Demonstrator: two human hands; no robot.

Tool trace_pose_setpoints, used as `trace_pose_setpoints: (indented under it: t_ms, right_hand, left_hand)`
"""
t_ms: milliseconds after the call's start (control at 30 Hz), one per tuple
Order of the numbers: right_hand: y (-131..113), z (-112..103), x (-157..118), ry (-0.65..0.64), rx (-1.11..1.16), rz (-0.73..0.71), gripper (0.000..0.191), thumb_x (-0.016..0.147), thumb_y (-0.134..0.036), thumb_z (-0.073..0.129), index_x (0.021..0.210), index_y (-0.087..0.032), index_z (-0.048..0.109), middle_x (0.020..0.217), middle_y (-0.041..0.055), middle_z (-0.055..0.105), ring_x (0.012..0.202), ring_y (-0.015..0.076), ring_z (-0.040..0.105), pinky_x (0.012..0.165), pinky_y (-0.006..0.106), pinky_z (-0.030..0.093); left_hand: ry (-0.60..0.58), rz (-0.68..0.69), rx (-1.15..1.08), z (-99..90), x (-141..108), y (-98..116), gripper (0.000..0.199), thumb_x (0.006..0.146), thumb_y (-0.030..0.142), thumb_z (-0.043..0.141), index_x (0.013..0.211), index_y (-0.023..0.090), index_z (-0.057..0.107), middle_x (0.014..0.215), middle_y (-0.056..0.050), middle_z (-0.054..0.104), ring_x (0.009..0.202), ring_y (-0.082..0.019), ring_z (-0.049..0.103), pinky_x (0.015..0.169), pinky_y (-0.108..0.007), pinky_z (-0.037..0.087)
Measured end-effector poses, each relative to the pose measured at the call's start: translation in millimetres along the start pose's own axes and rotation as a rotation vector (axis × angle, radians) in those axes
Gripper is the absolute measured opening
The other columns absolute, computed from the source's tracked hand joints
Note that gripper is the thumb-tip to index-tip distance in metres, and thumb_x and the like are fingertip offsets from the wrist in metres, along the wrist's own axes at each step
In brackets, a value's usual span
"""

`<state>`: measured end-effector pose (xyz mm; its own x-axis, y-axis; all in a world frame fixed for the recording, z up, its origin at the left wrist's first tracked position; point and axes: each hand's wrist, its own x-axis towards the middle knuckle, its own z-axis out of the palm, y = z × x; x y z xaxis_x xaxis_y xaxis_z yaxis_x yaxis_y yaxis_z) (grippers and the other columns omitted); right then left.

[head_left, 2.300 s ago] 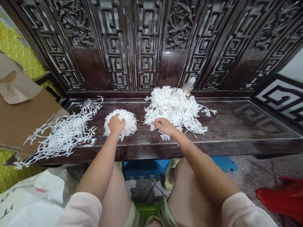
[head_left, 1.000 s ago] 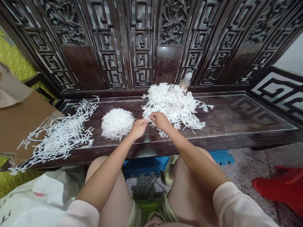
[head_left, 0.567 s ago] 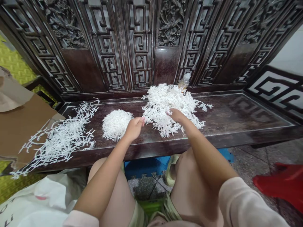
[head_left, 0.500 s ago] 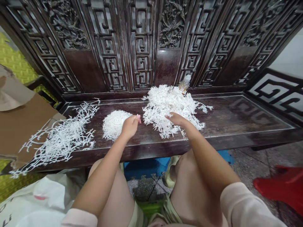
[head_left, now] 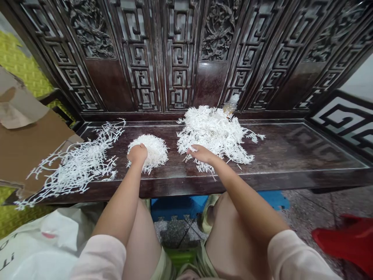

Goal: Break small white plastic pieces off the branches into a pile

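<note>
Three heaps of white plastic pieces lie on the dark wooden bench (head_left: 279,155). My left hand (head_left: 138,154) is closed at the left side of the small round heap (head_left: 155,152); what its fingers hold, if anything, is hidden. At the front left edge of the large branched heap (head_left: 215,130), my right hand (head_left: 201,153) pinches a white branched piece (head_left: 189,151). Long bare-looking white stems (head_left: 78,167) form a tangled heap at the bench's left end.
A small clear bottle (head_left: 231,104) with a white cap stands behind the large heap. Cardboard (head_left: 37,144) lies at the left, above a white bag (head_left: 43,241). The carved backrest (head_left: 179,58) rises behind. Something red (head_left: 346,241) is at lower right.
My left hand has moved left, from the right edge of the small heap to its left side. My right hand has shifted left and slightly nearer along the large heap. The view has shifted slightly.
</note>
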<state>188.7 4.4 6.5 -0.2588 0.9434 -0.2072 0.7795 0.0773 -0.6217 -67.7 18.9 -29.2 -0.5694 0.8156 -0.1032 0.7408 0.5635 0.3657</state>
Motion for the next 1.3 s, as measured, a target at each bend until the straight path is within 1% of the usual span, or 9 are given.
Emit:
trace_pose_setpoints:
  t_ms: [133,267,467,600,667,800,1000,1133,1300]
  right_hand:
    - [3,8,4,0.015,-0.126,-0.073,0.031,0.079,-0.032,0.042,0.099,-0.011,0.053,0.107,0.0139,0.055,0.096,0.0201,0.050,0.080,0.027,0.037]
    - [6,10,4,0.046,-0.159,-0.094,0.024,0.077,-0.026,0.042,0.095,-0.013,0.052,0.100,0.0117,0.058,0.091,0.0194,0.052,0.074,0.026,0.037]
    - [0,12,-3,0.053,-0.286,-0.027,0.022,0.073,-0.018,0.043,0.094,-0.016,0.048,0.094,0.0107,0.059,0.082,0.0209,0.055,0.063,0.026,0.035]
    - [-12,19,-7,0.141,-0.332,0.082,0.036,0.073,-0.020,0.043,0.108,-0.013,0.035,0.086,0.0133,0.059,0.076,0.0248,0.056,0.060,0.029,0.034]
    - [-17,24,-7,0.158,-0.318,0.108,0.040,0.073,-0.022,0.044,0.110,-0.012,0.031,0.083,0.0135,0.059,0.074,0.0258,0.057,0.060,0.031,0.035]
    - [-20,31,-7,0.181,-0.244,0.101,0.042,0.075,-0.027,0.041,0.110,-0.010,0.026,0.088,0.0166,0.058,0.075,0.0264,0.056,0.058,0.031,0.035]
    - [-16,33,-8,0.123,-0.178,0.067,0.041,0.074,-0.025,0.042,0.110,-0.013,0.026,0.089,0.0146,0.057,0.070,0.0216,0.055,0.056,0.029,0.035]
    - [-11,25,-6,-0.006,-0.072,-0.020,0.047,0.069,-0.021,0.046,0.112,-0.014,0.028,0.078,0.0077,0.056,0.062,0.0167,0.051,0.054,0.026,0.035]
    - [-5,4,-2,-0.224,0.284,-0.123,0.026,0.073,-0.031,0.043,0.094,-0.017,0.042,0.068,0.0000,0.050,0.055,0.0098,0.046,0.052,0.022,0.035]
  left_hand:
    - [0.037,0.002,-0.051,0.1,-1,-2,0.039,0.079,0.034,0.030,0.095,0.017,0.061,0.103,-0.014,0.060,0.095,-0.028,0.054,0.075,-0.040,0.040]
    - [0.043,0.074,-0.103,4.0,1,-6,0.047,0.077,0.043,0.035,0.114,0.018,0.050,0.112,-0.015,0.055,0.102,-0.030,0.050,0.081,-0.044,0.036]
    - [0.136,0.059,-0.136,4.5,-5,0,0.052,0.082,0.046,0.021,0.116,0.015,0.047,0.113,-0.019,0.049,0.103,-0.032,0.046,0.080,-0.044,0.035]
    - [0.278,0.306,-0.116,0.2,-28,16,0.048,0.082,0.044,0.024,0.100,0.013,0.055,0.108,-0.018,0.046,0.101,-0.032,0.042,0.080,-0.043,0.033]
    - [0.191,0.523,-0.169,0.3,-46,29,0.049,0.084,0.043,0.020,0.093,0.014,0.058,0.100,-0.015,0.049,0.095,-0.027,0.044,0.078,-0.039,0.034]
    - [-0.182,0.807,-0.367,8.4,-85,52,0.046,0.083,0.047,0.023,0.075,0.017,0.057,0.079,-0.005,0.053,0.074,-0.016,0.049,0.067,-0.028,0.036]
    - [-0.454,0.632,-0.589,29.1,-102,59,0.036,0.075,0.048,0.039,0.062,0.016,0.050,0.055,0.003,0.046,0.053,-0.010,0.041,0.053,-0.023,0.030]
    - [-0.456,0.604,-0.623,34.4,-98,57,0.034,0.072,0.042,0.044,0.052,0.015,0.045,0.047,0.005,0.037,0.048,-0.008,0.034,0.049,-0.022,0.027]
    - [-0.430,0.627,-0.635,29.5,-94,58,0.032,0.075,0.037,0.040,0.056,0.014,0.049,0.049,0.003,0.042,0.049,-0.008,0.037,0.050,-0.022,0.029]
